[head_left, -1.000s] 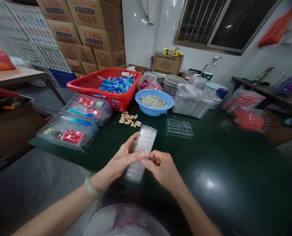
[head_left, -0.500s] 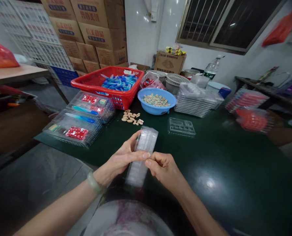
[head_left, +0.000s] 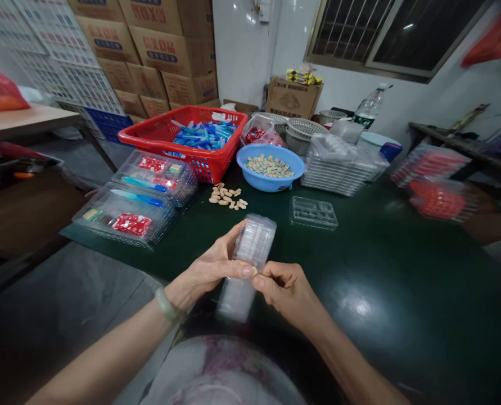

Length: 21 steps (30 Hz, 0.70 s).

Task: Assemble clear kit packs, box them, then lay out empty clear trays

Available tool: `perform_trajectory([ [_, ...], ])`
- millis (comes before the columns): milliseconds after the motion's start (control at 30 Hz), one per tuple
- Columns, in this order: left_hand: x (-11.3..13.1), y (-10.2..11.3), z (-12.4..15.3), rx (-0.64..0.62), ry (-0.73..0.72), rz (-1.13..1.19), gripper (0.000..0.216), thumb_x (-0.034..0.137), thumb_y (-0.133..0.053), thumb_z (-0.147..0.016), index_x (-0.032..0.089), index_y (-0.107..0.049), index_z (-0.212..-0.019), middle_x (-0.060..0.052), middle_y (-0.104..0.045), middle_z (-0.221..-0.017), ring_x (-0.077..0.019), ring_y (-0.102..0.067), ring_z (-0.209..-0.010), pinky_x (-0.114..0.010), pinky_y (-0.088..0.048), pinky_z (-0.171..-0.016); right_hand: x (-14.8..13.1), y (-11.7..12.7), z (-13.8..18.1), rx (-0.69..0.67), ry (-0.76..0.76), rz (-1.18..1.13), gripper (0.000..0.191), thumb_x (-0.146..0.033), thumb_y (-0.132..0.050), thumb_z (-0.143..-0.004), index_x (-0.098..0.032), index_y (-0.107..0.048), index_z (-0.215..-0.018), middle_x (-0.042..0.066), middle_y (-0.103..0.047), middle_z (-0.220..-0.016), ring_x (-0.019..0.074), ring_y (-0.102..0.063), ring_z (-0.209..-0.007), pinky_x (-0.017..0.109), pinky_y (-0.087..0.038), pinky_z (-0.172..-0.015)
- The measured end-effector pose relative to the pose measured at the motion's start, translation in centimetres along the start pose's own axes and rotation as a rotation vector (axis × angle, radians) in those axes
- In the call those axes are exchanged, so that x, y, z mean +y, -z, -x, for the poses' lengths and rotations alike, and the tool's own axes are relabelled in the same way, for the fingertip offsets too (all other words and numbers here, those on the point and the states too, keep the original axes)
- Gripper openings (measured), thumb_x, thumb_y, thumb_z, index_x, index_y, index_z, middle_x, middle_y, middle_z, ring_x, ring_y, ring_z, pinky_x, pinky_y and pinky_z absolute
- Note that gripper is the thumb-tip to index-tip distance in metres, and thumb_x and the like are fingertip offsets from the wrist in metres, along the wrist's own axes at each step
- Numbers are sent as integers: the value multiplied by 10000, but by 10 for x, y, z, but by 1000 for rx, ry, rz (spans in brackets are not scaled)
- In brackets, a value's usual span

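Observation:
My left hand, with a pale green bangle at the wrist, is closed round a stack of clear plastic trays, its thumb lying across the near face. The stack is tilted up on edge above the table. At its right edge my right hand is closed in a pinch, thumb against forefinger, on the tray edge; how many layers it grips is hidden. A single clear compartment tray lies flat beyond the right hand. Peanuts in shells are heaped on the table beyond the left hand.
A red basket of blue pens and a blue bowl of small wrapped pieces stand at the back. Filled trays are stacked left. More clear trays and red-filled packs sit right on the green table.
The view has shifted slightly. The tray stack has turned a little, showing its face more, while both hands keep their hold at nearly the same place.

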<state>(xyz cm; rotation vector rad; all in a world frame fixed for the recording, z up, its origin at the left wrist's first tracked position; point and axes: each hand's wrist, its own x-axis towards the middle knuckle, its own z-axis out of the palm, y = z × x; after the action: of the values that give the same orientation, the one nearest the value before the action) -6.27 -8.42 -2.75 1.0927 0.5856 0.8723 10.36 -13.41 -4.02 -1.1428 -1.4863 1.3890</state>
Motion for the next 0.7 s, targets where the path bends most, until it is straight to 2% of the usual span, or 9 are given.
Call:
perform_trajectory([
  [367,-7,-1,-8,-46,5,44,833,171,-765,-579,144,-400,-1327,-57,-564,-854,-137,-503,-679,-192,-402,-585,1,5,4,14,15,-14,350,-312,-567,-836,-154,-455,-545,-55,-412,-497,51,-344,-478,202,-254,-472],
  [700,-7,-3,-8,-34,16,36,841,158,-761,-571,163,-396,-1329,-57,-566,-877,-147,-509,-699,-198,-392,-588,1,8,5,11,25,-32,354,-311,-570,-836,-152,-450,-542,-60,-399,-498,48,-332,-481,201,-249,-473],
])
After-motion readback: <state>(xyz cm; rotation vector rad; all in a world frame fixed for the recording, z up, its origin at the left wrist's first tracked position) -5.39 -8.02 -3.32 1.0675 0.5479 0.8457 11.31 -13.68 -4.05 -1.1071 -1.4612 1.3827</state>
